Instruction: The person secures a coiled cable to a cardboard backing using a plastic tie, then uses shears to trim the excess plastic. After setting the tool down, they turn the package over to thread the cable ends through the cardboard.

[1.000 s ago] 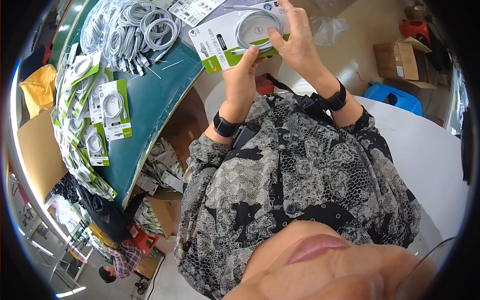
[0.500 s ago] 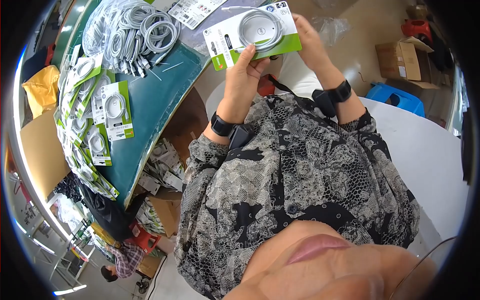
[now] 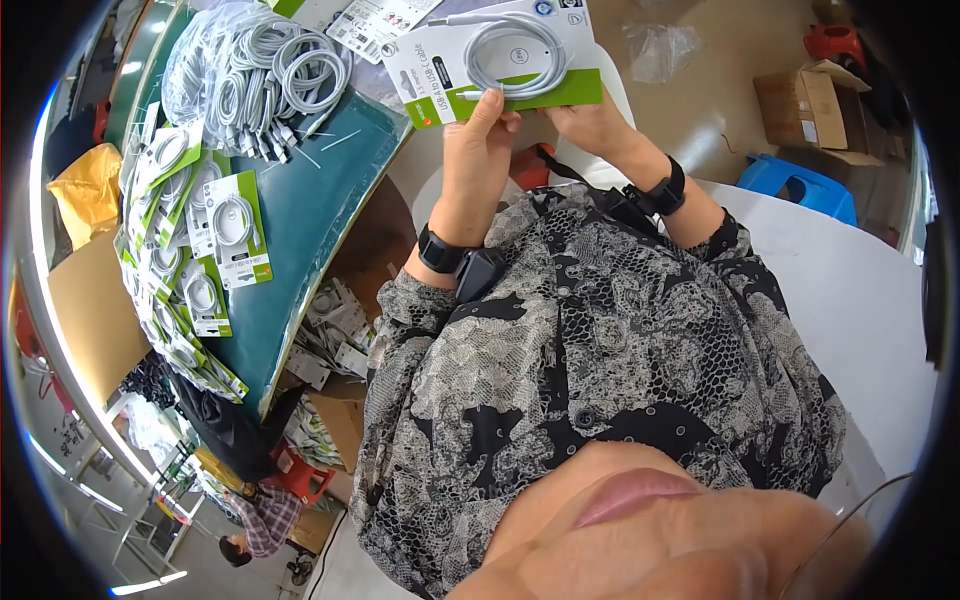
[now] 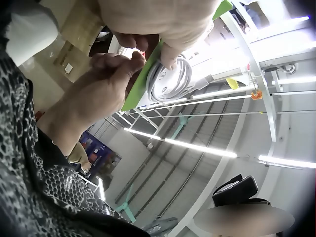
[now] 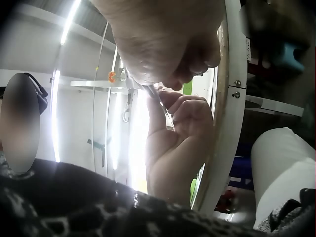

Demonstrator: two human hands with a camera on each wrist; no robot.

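Observation:
A white and green cable card (image 3: 440,52) with a coiled white cable (image 3: 516,56) on its face is held up near the top of the head view. The left hand (image 3: 474,160) pinches its lower left part, thumb on the front by the cable end. Behind the card's lower right edge, the right hand (image 3: 598,128) has its fingers mostly hidden. In the left wrist view the green edge of the card (image 4: 138,89) lies between the right hand (image 4: 94,91) and the left hand (image 4: 158,19), whose thumb touches the coil (image 4: 173,81).
On the green table (image 3: 300,210) lie a pile of carded cables (image 3: 165,255) and a plastic bag of loose cables (image 3: 240,75). Below stand boxes with more cards (image 3: 335,315). A cardboard box (image 3: 800,110) and a blue stool (image 3: 800,185) are at the right.
The right hand has left the card's front, where its fingers touched the coil, and moved behind the lower right edge. The card has shifted slightly left since the middle frame.

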